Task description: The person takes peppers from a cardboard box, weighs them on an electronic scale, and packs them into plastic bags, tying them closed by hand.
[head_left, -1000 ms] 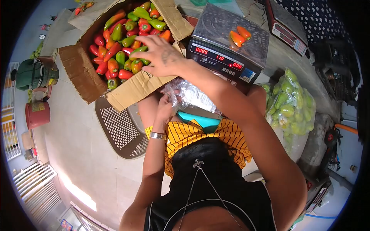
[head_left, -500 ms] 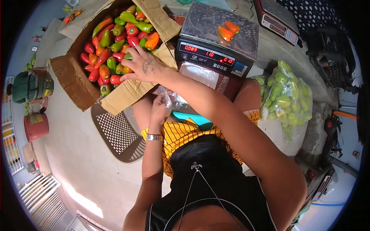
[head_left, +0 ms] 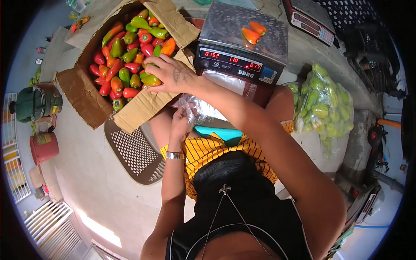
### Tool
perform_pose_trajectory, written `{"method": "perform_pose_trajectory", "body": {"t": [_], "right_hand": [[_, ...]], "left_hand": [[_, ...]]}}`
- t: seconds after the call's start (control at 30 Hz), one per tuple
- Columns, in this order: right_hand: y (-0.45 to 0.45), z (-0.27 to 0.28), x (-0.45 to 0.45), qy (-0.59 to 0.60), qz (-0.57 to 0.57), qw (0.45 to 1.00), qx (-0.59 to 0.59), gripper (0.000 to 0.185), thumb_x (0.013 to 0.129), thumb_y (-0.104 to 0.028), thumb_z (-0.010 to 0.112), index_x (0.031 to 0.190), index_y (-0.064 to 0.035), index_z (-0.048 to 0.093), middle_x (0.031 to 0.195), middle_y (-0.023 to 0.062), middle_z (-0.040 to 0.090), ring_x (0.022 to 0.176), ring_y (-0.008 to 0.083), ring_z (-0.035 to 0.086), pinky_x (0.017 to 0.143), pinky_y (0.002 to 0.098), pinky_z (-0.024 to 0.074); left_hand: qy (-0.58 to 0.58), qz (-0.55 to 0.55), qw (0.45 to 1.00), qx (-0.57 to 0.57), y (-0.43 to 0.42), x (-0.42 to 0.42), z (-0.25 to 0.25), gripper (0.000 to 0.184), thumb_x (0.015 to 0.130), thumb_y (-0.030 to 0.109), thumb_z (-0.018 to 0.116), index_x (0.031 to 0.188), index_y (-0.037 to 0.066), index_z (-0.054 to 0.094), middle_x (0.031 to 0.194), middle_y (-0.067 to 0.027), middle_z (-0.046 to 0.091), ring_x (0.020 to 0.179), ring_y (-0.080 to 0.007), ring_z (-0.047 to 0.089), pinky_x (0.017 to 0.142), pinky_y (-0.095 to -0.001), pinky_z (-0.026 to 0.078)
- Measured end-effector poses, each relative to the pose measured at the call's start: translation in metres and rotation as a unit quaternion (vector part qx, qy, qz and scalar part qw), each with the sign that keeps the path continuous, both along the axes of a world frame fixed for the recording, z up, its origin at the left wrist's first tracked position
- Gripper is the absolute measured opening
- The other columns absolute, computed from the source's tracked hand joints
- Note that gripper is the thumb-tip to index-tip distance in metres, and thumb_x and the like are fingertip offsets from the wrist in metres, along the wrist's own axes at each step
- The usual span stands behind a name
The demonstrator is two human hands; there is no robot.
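Observation:
My right hand (head_left: 173, 74) is over the near right corner of an open cardboard box (head_left: 145, 106) filled with red, green and orange peppers. Its fingers and thumb are closed around a yellow-green pepper (head_left: 151, 80); the palm hides whether more are held. Lower down, my left hand (head_left: 180, 121) pinches a crumpled clear plastic bag (head_left: 190, 108) above my lap. Two orange peppers (head_left: 251, 36) lie on the metal plate of a digital scale (head_left: 236, 60), whose red display is lit.
A second scale (head_left: 310, 24) stands at the back right. Clear bags of pale green vegetables (head_left: 323, 106) sit by my right leg. At my left is a brown perforated plastic basket (head_left: 134, 149). A turquoise object (head_left: 221, 134) lies in my lap. Further left stands a red bucket (head_left: 44, 145).
My right hand has drawn slightly back toward the box's near edge, and a yellow-green pepper now shows between its fingers and thumb. The scale reading has risen from 0.089 to about 0.152.

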State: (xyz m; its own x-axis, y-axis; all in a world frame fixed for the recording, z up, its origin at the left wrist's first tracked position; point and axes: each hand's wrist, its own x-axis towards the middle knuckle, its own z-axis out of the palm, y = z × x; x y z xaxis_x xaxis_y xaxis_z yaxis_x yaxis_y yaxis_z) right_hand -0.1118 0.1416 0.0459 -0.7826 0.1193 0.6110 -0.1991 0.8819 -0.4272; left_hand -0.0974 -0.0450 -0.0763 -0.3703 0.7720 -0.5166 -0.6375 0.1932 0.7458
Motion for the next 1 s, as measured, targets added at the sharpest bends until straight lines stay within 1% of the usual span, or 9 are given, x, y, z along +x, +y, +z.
{"method": "perform_pose_trajectory", "body": {"t": [0.1, 0.2, 0.33, 0.4, 0.5, 0.7, 0.8, 0.9, 1.0], "right_hand": [[-0.003, 0.002, 0.007, -0.010, -0.024, 0.999, 0.026, 0.054, 0.083, -0.035, 0.082, 0.121, -0.0054, 0.057, 0.140, 0.0139, 0.053, 0.121, 0.0379, 0.053, 0.106, 0.0477, 0.0460], [-0.004, 0.002, 0.008, 0.006, -0.014, 1.000, 0.020, 0.054, 0.083, -0.034, 0.082, 0.121, -0.0053, 0.057, 0.140, 0.0152, 0.052, 0.123, 0.0387, 0.052, 0.107, 0.0487, 0.0444], [-0.004, 0.001, 0.010, 0.034, -0.027, 0.998, -0.036, 0.055, 0.083, -0.034, 0.084, 0.120, -0.0042, 0.056, 0.140, 0.0165, 0.051, 0.123, 0.0393, 0.053, 0.106, 0.0479, 0.0456], [-0.005, 0.001, 0.010, 0.044, -0.034, 0.995, -0.082, 0.054, 0.084, -0.033, 0.084, 0.120, -0.0034, 0.055, 0.141, 0.0169, 0.051, 0.123, 0.0396, 0.054, 0.105, 0.0477, 0.0461], [-0.006, 0.002, 0.008, 0.048, -0.029, 0.994, -0.097, 0.054, 0.084, -0.033, 0.084, 0.120, -0.0028, 0.055, 0.141, 0.0169, 0.051, 0.123, 0.0398, 0.055, 0.105, 0.0473, 0.0469], [-0.009, 0.003, 0.008, 0.014, -0.048, 0.996, -0.075, 0.053, 0.084, -0.031, 0.084, 0.119, -0.0025, 0.055, 0.140, 0.0170, 0.052, 0.123, 0.0392, 0.054, 0.104, 0.0469, 0.0470], [-0.012, 0.004, 0.005, 0.062, -0.058, 0.993, -0.078, 0.054, 0.078, -0.029, 0.086, 0.115, -0.0043, 0.055, 0.125, 0.0150, 0.056, 0.117, 0.0372, 0.054, 0.101, 0.0468, 0.0463], [-0.012, 0.008, 0.005, 0.055, -0.041, 0.980, -0.187, 0.052, 0.078, -0.028, 0.087, 0.112, -0.0065, 0.054, 0.121, 0.0147, 0.057, 0.113, 0.0361, 0.057, 0.098, 0.0463, 0.0477], [-0.006, 0.012, 0.002, 0.076, -0.021, 0.951, -0.300, 0.051, 0.075, -0.026, 0.088, 0.109, -0.0081, 0.053, 0.115, 0.0141, 0.060, 0.110, 0.0363, 0.061, 0.096, 0.0455, 0.0491]], "left_hand": [[-0.001, -0.001, 1.000, -0.004, 0.001, 0.001, 0.004, 0.038, 0.092, -0.012, 0.052, 0.127, -0.002, 0.061, 0.111, -0.0070, 0.067, 0.098, -0.0156, 0.065, 0.087, -0.0275, 0.054], [-0.010, 0.003, 1.000, -0.001, 0.001, 0.001, 0.003, 0.039, 0.091, -0.013, 0.050, 0.128, -0.003, 0.060, 0.113, -0.0075, 0.066, 0.100, -0.0168, 0.066, 0.090, -0.0285, 0.055], [-0.004, 0.000, 1.000, -0.003, -0.001, 0.000, 0.000, 0.039, 0.092, -0.013, 0.048, 0.129, -0.005, 0.059, 0.115, -0.0085, 0.066, 0.102, -0.0176, 0.066, 0.093, -0.0298, 0.055], [0.002, -0.002, 1.000, -0.007, -0.001, 0.000, 0.000, 0.039, 0.092, -0.013, 0.048, 0.129, -0.005, 0.059, 0.115, -0.0088, 0.066, 0.103, -0.0178, 0.066, 0.093, -0.0298, 0.055], [0.007, -0.010, 1.000, -0.008, 0.000, 0.000, 0.000, 0.039, 0.093, -0.012, 0.048, 0.129, -0.005, 0.059, 0.116, -0.0092, 0.066, 0.103, -0.0179, 0.066, 0.092, -0.0294, 0.055], [0.027, -0.016, 0.999, -0.024, 0.002, 0.001, 0.004, 0.037, 0.094, -0.011, 0.050, 0.129, -0.005, 0.059, 0.115, -0.0089, 0.067, 0.103, -0.0170, 0.066, 0.092, -0.0282, 0.055], [0.025, -0.014, 0.999, -0.021, 0.003, 0.002, 0.004, 0.037, 0.094, -0.011, 0.051, 0.129, -0.004, 0.059, 0.114, -0.0081, 0.067, 0.102, -0.0163, 0.066, 0.090, -0.0277, 0.055], [0.025, -0.022, 0.999, -0.004, 0.002, -0.001, -0.001, 0.037, 0.094, -0.010, 0.051, 0.129, -0.004, 0.060, 0.114, -0.0074, 0.067, 0.101, -0.0155, 0.065, 0.089, -0.0271, 0.054], [0.030, -0.026, 0.999, -0.003, 0.000, 0.000, -0.006, 0.037, 0.094, -0.009, 0.051, 0.129, -0.003, 0.060, 0.113, -0.0068, 0.067, 0.098, -0.0147, 0.065, 0.088, -0.0267, 0.054]]}}
